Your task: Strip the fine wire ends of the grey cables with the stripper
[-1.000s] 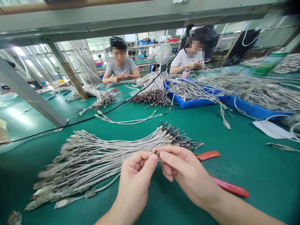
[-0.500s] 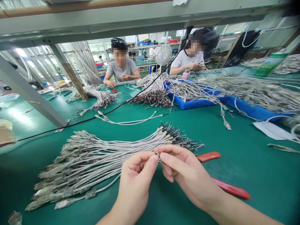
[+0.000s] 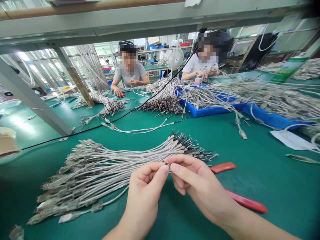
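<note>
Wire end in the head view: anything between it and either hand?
Nothing visible. The left hand and right hand meet on the wire end. The red-handled cutters pass under the right hand, not between the hands.

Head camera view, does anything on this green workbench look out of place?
Yes, one loose white cable lies alone on the green workbench, apart from the others. It looks odd because most cables nearby are gathered in bunches, like the bundle beside the left hand.
</note>
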The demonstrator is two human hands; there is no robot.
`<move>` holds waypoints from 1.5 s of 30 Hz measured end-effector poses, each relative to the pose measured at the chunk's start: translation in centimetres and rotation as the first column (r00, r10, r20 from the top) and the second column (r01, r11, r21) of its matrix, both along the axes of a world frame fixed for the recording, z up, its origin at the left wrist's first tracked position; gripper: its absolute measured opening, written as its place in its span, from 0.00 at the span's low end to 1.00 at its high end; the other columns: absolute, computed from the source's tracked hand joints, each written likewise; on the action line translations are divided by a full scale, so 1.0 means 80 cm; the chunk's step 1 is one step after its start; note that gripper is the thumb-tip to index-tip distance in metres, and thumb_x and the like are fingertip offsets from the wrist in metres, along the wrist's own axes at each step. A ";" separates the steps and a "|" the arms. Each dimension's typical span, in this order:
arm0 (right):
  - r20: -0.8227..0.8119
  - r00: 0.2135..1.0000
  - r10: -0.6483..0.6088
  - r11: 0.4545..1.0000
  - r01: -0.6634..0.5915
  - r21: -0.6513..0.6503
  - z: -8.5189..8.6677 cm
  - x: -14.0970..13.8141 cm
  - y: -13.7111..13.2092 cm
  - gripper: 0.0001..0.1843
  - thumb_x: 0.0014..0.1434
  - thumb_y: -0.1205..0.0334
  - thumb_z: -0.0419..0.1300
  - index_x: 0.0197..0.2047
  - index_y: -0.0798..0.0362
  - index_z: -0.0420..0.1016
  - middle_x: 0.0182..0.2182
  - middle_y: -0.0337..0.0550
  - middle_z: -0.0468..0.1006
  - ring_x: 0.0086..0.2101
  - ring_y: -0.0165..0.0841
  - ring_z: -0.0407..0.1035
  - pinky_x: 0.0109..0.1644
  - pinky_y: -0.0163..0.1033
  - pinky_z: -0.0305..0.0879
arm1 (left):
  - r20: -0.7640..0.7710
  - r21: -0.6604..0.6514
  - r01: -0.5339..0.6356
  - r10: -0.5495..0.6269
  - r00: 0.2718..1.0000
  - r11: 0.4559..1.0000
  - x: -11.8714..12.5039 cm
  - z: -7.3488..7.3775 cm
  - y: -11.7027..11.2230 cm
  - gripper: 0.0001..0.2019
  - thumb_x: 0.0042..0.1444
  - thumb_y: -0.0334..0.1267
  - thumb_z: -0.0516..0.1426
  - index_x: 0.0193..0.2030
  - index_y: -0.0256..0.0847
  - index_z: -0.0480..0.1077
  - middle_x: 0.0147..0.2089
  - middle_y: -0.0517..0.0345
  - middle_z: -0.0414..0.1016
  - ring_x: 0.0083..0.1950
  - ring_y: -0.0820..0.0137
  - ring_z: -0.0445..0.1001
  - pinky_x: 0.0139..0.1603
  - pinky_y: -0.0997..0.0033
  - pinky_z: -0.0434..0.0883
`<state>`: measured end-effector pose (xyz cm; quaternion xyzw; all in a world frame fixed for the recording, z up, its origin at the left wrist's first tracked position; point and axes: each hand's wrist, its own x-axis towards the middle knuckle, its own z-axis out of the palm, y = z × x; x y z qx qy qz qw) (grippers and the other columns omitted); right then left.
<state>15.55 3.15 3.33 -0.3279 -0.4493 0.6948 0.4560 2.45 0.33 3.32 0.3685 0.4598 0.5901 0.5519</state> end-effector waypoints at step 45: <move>0.086 0.992 -0.090 0.995 0.086 0.048 0.001 0.000 0.005 0.12 0.55 0.54 0.68 0.33 0.54 0.78 0.17 0.34 0.66 0.20 0.27 0.57 0.23 0.32 0.54 | -0.029 0.053 -0.007 0.008 1.000 0.999 0.004 -0.009 -0.003 0.10 0.55 0.43 0.63 0.36 0.37 0.73 0.23 0.63 0.69 0.24 0.78 0.64 0.24 0.83 0.62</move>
